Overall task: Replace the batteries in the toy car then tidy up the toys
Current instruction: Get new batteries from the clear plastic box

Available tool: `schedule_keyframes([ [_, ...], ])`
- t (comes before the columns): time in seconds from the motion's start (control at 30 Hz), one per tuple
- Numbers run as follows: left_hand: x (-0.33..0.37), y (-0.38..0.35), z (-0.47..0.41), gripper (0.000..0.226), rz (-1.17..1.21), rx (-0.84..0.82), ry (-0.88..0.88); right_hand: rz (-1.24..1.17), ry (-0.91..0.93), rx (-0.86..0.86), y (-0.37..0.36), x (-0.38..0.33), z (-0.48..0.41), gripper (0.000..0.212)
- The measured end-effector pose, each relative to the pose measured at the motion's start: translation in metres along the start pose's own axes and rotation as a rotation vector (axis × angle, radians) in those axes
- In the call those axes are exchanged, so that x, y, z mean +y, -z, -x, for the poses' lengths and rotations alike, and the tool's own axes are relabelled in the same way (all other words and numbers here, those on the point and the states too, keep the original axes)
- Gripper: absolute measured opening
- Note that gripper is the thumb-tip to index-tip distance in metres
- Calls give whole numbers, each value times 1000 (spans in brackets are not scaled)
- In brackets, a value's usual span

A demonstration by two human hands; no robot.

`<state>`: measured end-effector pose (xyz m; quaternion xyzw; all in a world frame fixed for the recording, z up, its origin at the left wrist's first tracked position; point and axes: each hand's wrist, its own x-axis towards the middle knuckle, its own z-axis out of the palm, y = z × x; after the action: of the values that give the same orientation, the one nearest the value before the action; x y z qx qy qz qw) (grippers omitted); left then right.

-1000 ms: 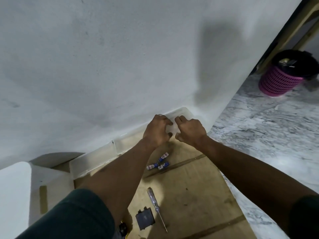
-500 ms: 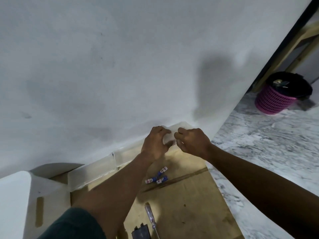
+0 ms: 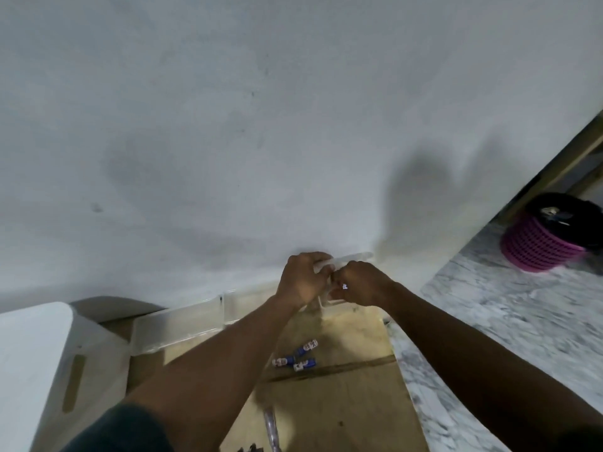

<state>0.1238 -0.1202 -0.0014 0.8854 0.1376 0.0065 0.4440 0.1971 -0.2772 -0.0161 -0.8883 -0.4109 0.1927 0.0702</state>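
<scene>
Nearest, at the bottom edge of the wooden table (image 3: 346, 406): the blurred clear handle of a screwdriver (image 3: 270, 427), pointing toward the body. Farther up the same board, between the two forearms: three blue-and-white batteries (image 3: 295, 357), lying loose in a small cluster, close together and angled differently. To the left, off the board: a white moulded piece (image 3: 36, 370) with a slot in its side.

Beyond the batteries, along the foot of the wall: a long clear tub (image 3: 181, 324), and just beside it on the right a clear plastic box (image 3: 248, 303), partly hidden by the left forearm. Above that box: left hand (image 3: 301, 280), fingers curled over the edge of the lid (image 3: 354, 256), gripping it with the lid tilted up off the box. Right hand (image 3: 362, 283) pressed knuckle to knuckle against the left, fingers curled tight at the same lid edge, a small blue-and-white speck showing at the fingertips, too small to identify.

Behind everything: a plain white wall (image 3: 261, 125) carrying soft shadows. Far right: marble floor (image 3: 505, 321) and a pink basket (image 3: 543, 252) with a black liner.
</scene>
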Motion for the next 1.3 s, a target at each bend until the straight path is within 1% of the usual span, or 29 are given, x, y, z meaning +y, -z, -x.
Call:
schedule_keyframes([
  [0.13,-4,1,-1,22,25,-17,-4,5,-34,-211,-10,2,-24,24],
  [0.27,-3,1,-1,20,44,-9,-7,-4,-36,-252,-24,7,-35,25],
  [0.4,-1,2,1,16,75,-7,-7,27,-26,-241,-27,5,-35,24],
  [0.47,1,3,2,14,76,-1,-14,12,-14,-204,-25,6,-31,24],
  [0.53,3,4,2,13,67,-2,-14,-47,4,-152,-23,7,-23,25],
  [0.6,3,4,2,15,53,0,-4,-156,39,-88,-23,10,-16,21],
  [0.67,4,5,2,16,33,-1,-2,-281,15,-36,-22,11,-6,23],
  [0.73,4,4,2,17,15,-4,-3,-274,1,103,-19,10,7,25],
  [0.8,3,4,1,20,1,-4,5,-250,24,283,-14,5,24,22],
  [0.87,3,4,2,24,-1,-5,8,-258,12,419,-9,1,41,17],
  [0.9,3,4,3,25,10,-4,11,-254,6,521,-6,-1,48,17],
  [0.93,3,4,5,24,23,-6,10,-251,6,660,-3,-3,55,17],
  [0.97,2,4,7,23,30,-10,0,-261,12,813,1,-5,61,14],
  [1.0,1,4,9,24,22,-18,-14,-269,14,928,5,-5,65,9],
  [1.03,0,4,13,26,-2,-29,-31,-262,18,990,7,-4,67,5],
  [1.07,-3,3,15,29,-35,-45,-47,-235,20,991,7,-3,67,5],
  [1.1,-7,2,18,33,-71,-71,-62,-196,24,948,5,-2,65,9],
  [1.13,-10,0,21,35,-108,-107,-77,-159,36,861,-1,1,63,13],
  [1.23,-18,-9,31,38,-328,-214,-144,-143,56,484,-23,10,56,28],
  [1.27,-20,-12,33,39,-400,-229,-170,-149,48,398,-30,12,55,33],
  [1.3,-21,-14,35,40,-447,-234,-192,-142,40,355,-36,14,53,36],
])
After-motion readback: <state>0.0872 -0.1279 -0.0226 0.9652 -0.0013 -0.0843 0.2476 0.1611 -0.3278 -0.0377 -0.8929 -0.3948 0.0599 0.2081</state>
